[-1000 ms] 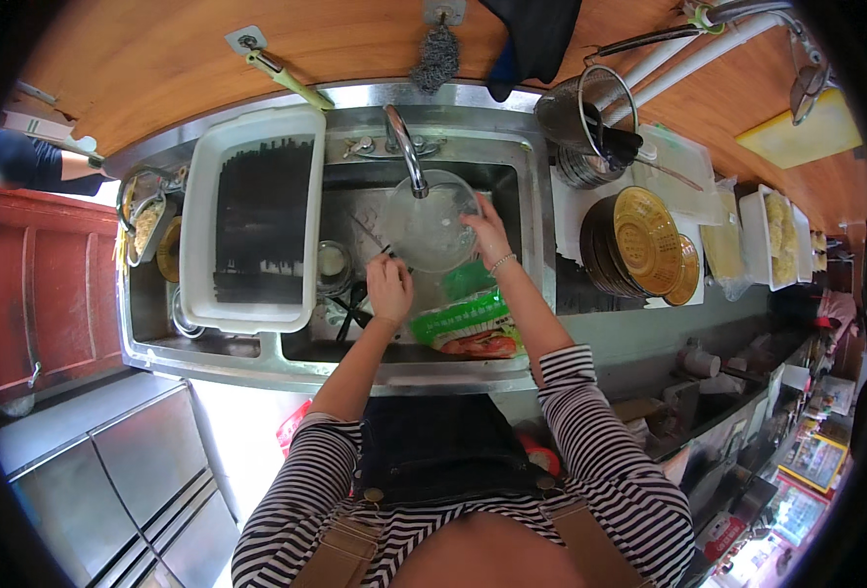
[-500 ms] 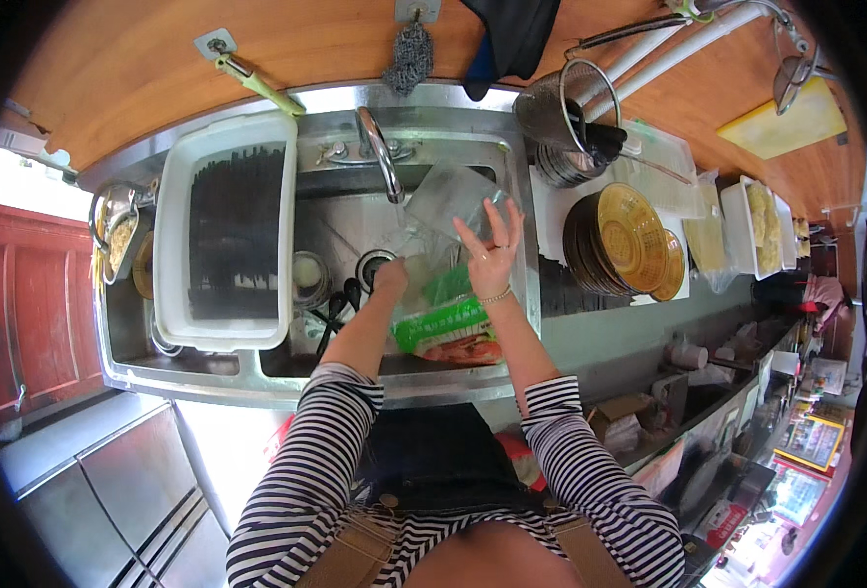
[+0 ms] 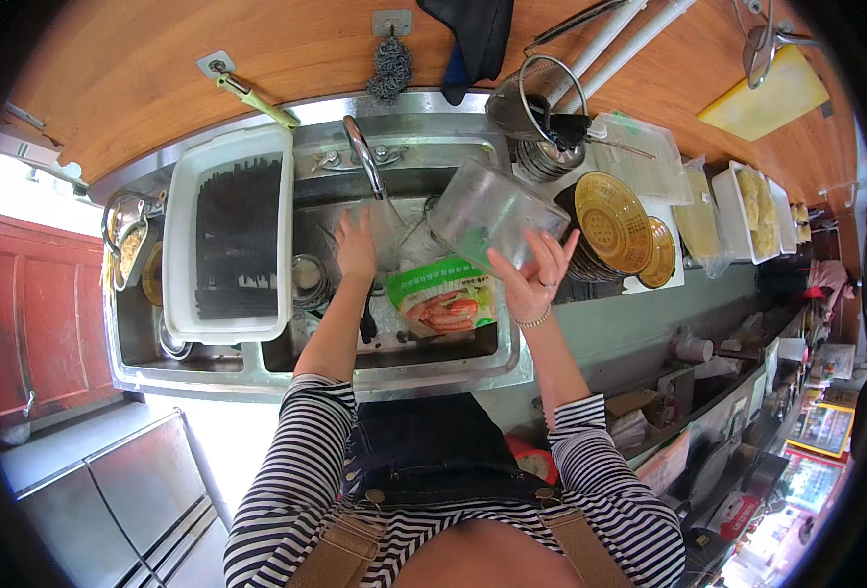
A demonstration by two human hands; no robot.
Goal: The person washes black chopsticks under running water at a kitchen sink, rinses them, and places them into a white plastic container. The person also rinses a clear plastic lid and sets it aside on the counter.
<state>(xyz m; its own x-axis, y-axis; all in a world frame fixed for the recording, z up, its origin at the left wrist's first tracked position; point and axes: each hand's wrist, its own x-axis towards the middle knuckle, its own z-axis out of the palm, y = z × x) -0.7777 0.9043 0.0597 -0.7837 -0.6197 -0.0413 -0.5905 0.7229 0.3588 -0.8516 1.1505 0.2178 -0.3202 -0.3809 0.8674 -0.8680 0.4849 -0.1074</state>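
Note:
My right hand grips a clear plastic container, tilted above the right side of the sink. Fingers apart, my left hand is under the chrome faucet, in the right-hand basin, and I see nothing held in it. Between my hands a green printed food packet lies in the basin. Left of it are small metal bowls and dark utensil handles, partly hidden by my left forearm.
A white tub of dark strips rests across the left basin. Stacked brown woven-look baskets stand right of the sink, with strainers behind. Farther right is a white tray of yellowish food. A steel scrubber hangs on the wall.
My right hand has raised the container and moved it right, away from the packet. My left hand has moved up and left toward the faucet, its fingers now spread. The packet shows more fully.

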